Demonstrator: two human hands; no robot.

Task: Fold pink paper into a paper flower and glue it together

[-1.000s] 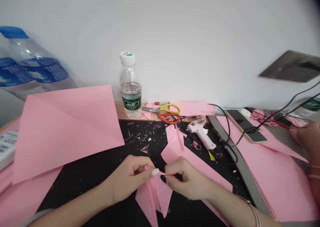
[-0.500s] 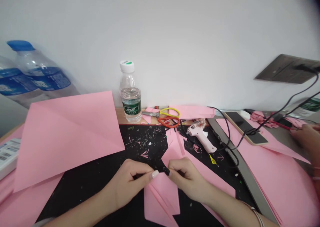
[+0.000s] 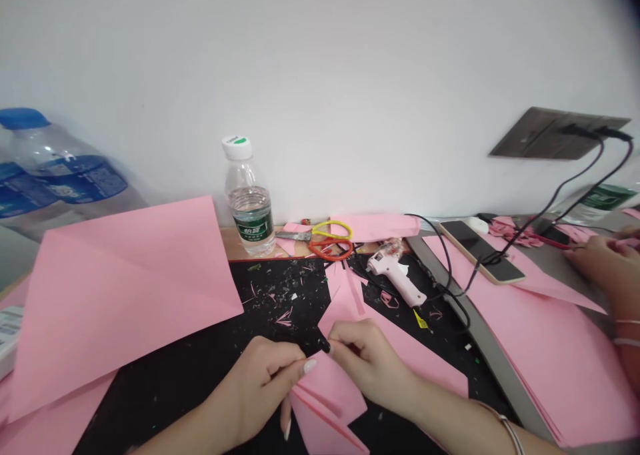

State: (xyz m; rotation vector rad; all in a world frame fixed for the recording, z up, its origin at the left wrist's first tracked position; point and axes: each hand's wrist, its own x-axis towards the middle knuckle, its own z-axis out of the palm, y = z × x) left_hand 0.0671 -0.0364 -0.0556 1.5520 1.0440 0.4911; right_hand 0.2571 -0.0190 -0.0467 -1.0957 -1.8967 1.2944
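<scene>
A folded piece of pink paper [image 3: 333, 391] hangs between my two hands over the black mat, with a long crease running down it. My left hand [image 3: 267, 381] pinches its upper left edge between thumb and fingers. At the top edge, my right hand [image 3: 367, 361] pinches the paper near its corner, a bracelet on that wrist. Behind and beneath my right hand lies another long pink paper [image 3: 415, 348].
A water bottle [image 3: 250, 208], scissors [image 3: 330, 240] and a white glue gun [image 3: 397, 275] stand or lie at the back. Large pink sheets [image 3: 130, 295] cover the left. A phone [image 3: 483, 251], cables and another person's hand [image 3: 605, 261] are at the right.
The folded paper has tilted and opened wider at its lower end, and a lower finger of my left hand now shows. The view has shifted slightly; the other person's hand reaches further in.
</scene>
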